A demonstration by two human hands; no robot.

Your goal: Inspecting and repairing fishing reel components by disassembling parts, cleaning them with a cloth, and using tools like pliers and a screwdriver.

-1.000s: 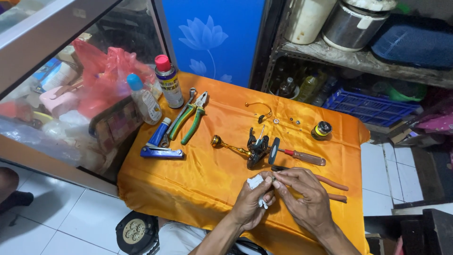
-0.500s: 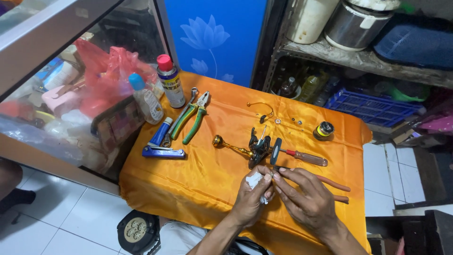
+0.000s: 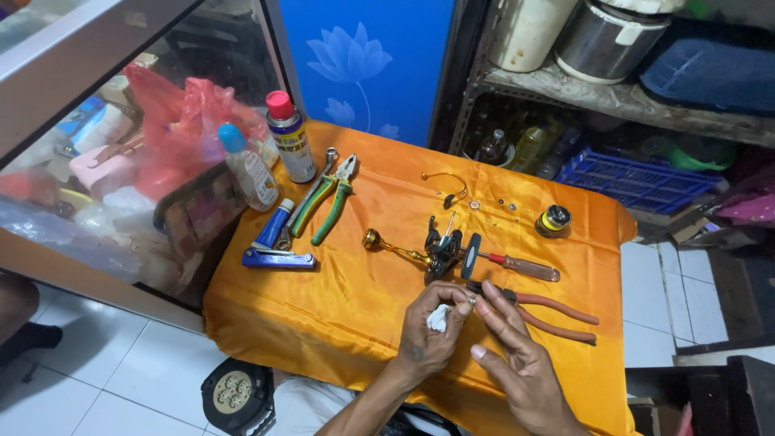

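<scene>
Over orange cloth (image 3: pixel 339 291): left hand (image 3: pixel 428 327) fingers pinch white wad (image 3: pixel 438 317); right hand (image 3: pixel 508 347) fingers open, tips touching left's.

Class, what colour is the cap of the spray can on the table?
Red. The spray can's cap shows clearly in the head view, the only one.

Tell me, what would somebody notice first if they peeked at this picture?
Probably the shiny orange cloth draped over the low table, with tools spread across it. At its near edge the left hand holds a small white wad, and the right hand meets it at the fingertips. Just beyond the hands lies a dark fishing reel with a gold handle, and the green-handled pliers lie toward the far left.
</scene>
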